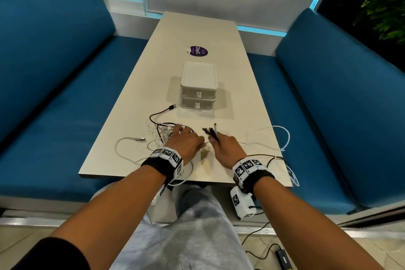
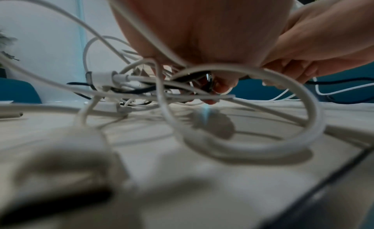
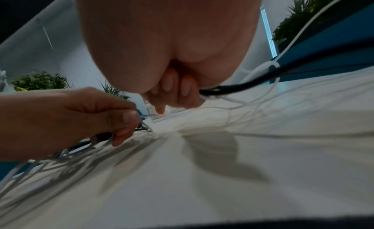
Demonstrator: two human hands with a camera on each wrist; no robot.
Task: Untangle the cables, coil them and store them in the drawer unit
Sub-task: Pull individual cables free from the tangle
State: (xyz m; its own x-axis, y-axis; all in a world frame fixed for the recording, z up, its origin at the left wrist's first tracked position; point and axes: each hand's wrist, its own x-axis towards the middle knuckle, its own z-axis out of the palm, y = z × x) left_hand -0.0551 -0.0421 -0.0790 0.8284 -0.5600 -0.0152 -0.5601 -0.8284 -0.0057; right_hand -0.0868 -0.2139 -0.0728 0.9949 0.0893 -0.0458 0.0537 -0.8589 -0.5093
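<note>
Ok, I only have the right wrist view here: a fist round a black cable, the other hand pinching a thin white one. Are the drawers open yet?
Observer: No. The head view shows both drawers of the drawer unit shut; it stands on the table beyond the hands.
Operator: What comes out of the top of the fist?
Observer: The right hand grips a bundle of cable ends, several black and one white, pointing up and away from the person.
Operator: And the other cables?
Observer: A tangle of white and black cables lies uncoiled under the left hand, which pinches the thin white cable.
</note>
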